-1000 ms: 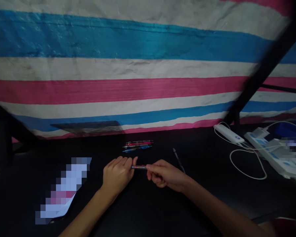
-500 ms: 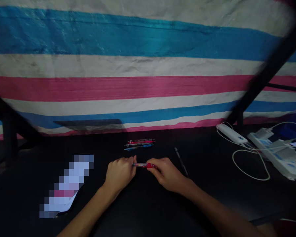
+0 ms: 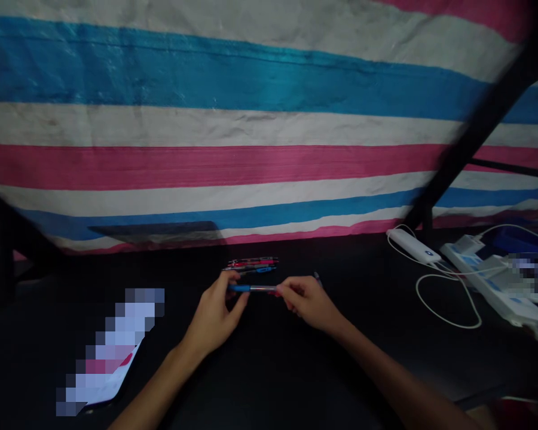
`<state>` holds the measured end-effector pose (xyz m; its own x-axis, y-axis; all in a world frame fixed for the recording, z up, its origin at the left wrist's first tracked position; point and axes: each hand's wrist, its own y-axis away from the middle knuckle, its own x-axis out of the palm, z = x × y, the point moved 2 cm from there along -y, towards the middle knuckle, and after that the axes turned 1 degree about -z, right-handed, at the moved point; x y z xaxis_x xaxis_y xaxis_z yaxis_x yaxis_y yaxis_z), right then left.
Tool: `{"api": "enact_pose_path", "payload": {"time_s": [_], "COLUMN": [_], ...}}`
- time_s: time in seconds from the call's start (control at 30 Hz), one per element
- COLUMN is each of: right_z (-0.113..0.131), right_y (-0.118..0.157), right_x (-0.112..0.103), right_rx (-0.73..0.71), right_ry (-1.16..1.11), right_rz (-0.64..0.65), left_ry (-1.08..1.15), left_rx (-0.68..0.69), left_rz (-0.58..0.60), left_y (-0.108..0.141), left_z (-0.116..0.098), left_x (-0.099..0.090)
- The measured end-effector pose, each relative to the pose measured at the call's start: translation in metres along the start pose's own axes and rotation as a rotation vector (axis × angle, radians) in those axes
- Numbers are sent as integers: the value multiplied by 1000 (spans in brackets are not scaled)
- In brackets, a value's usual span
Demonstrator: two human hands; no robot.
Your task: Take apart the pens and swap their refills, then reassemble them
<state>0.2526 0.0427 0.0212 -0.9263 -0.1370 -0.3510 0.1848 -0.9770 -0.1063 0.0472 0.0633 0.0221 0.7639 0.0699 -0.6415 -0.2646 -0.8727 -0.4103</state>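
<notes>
In front of me, a pen (image 3: 262, 289) with a clear barrel and a blue left end is held level between my hands. My left hand (image 3: 213, 310) has its thumb and fingers around the blue end. With bent fingers, my right hand (image 3: 307, 301) pinches the other end, where a bit of red shows by the fingertips. Just beyond lie several pens (image 3: 253, 263) side by side, with red, dark and blue parts. A dark pen (image 3: 318, 278) is mostly hidden behind my right hand.
A phone (image 3: 116, 385) with a blurred-out screen lies at left on the black table (image 3: 260, 370). A white power strip (image 3: 497, 289), a white device (image 3: 413, 246) and looped cables are at right. Striped sheeting (image 3: 251, 167) hangs behind, with dark slanted bars on both sides.
The pen's blue left end now shows, and its red right end is mostly covered. My left fingers have loosened and spread. My right hand has shifted slightly up, over the dark pen.
</notes>
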Motion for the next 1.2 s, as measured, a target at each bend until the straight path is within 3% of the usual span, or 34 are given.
{"api": "enact_pose_path", "payload": {"time_s": [0.1, 0.2, 0.4, 0.63, 0.77, 0.9, 1.03, 1.2], "right_z": [-4, -4, -6, -4, -3, -6, -7, -1], "right_y": [-5, -6, -4, -4, -4, -4, -5, -5], "right_x": [-12, -20, -21, -30, -32, -27, -25, -28], "right_rx": [131, 165, 178, 240, 185, 151, 129, 113], "right_ry": [-178, -295, -430, -480, -401, -350, -334, -277], "right_rz": [-40, -7, 115, 210, 221, 139, 87, 61], "left_ry": [399, 541, 466, 123, 174, 282, 493, 436], "left_rx": [-107, -142, -128, 168, 52, -99, -128, -169], "left_rz": [-17, 13, 50, 156, 214, 160, 63, 25], "left_y": [-6, -8, -4, 1, -1, -3, -1, -1], "left_z": [6, 8, 10, -3, -1, 4, 4, 7], "left_x": [-5, -7, -4, -12, -10, -5, -5, -5]}}
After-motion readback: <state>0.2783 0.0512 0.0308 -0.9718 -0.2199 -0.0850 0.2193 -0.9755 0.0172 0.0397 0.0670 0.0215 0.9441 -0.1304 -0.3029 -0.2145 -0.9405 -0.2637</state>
